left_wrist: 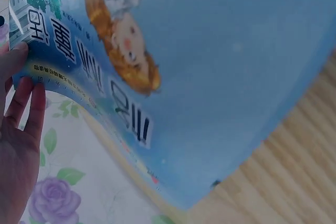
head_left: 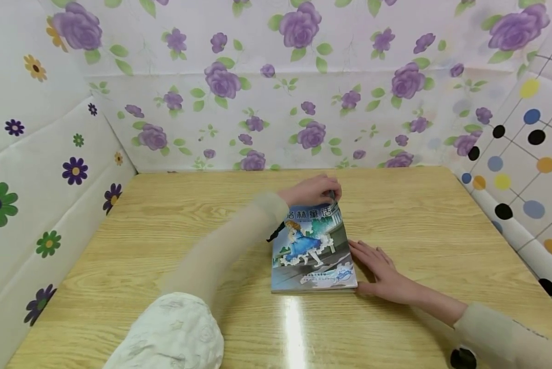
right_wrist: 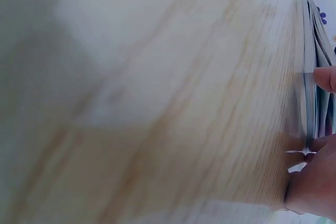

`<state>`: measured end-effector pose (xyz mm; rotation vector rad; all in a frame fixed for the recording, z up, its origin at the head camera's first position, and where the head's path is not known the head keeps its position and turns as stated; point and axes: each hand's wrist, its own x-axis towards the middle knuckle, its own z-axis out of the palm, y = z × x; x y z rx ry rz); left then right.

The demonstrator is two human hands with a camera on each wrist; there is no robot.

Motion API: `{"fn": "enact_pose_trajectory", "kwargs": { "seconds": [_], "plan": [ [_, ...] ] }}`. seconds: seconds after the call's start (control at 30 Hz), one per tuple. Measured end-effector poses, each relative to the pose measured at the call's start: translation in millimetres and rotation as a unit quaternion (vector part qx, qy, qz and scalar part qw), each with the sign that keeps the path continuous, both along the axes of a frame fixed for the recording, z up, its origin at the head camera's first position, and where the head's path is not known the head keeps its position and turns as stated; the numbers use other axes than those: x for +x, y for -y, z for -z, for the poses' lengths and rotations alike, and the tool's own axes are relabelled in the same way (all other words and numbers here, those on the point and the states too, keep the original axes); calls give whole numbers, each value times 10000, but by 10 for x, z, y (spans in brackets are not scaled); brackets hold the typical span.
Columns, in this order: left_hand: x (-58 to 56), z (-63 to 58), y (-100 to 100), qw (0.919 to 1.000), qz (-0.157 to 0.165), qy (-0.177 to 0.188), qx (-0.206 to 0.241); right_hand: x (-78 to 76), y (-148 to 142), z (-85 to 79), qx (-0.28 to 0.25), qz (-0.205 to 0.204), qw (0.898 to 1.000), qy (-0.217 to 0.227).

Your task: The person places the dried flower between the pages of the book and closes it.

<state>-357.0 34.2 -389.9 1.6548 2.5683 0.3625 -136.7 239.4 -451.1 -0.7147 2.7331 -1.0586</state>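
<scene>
A storybook (head_left: 303,251) with a glossy blue cover lies on the wooden table, a girl in a blue dress pictured on its front. At its upper right corner, my left hand (head_left: 310,190) pinches the cover. The left wrist view shows that cover (left_wrist: 210,40) bowed upward, the thumb on its face and fingers (left_wrist: 35,114) behind. My right hand (head_left: 388,279) rests on the table against the book's right edge, fingers extended and spread. In the right wrist view, a fingertip (right_wrist: 326,78) touches the slightly parted page edges (right_wrist: 310,35).
Around the book spreads the wood-grain table (head_left: 188,205). Behind it rises a wall covering (head_left: 257,128) with purple roses. Side panels carry flowers (head_left: 75,170) on the left and coloured dots (head_left: 545,165) on the right.
</scene>
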Motion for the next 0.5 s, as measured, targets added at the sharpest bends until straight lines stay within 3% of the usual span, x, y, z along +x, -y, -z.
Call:
{"fn": "enact_pose_trajectory", "kwargs": {
  "seconds": [0.27,0.5],
  "plan": [
    [17,117,-37,9996,-181,212,-10,7,-6,-29,-33,5,9999,115],
    [-18,184,-55,9998,-79,87,-149,20,-4,-33,-112,-49,9998,155]
  ]
}}
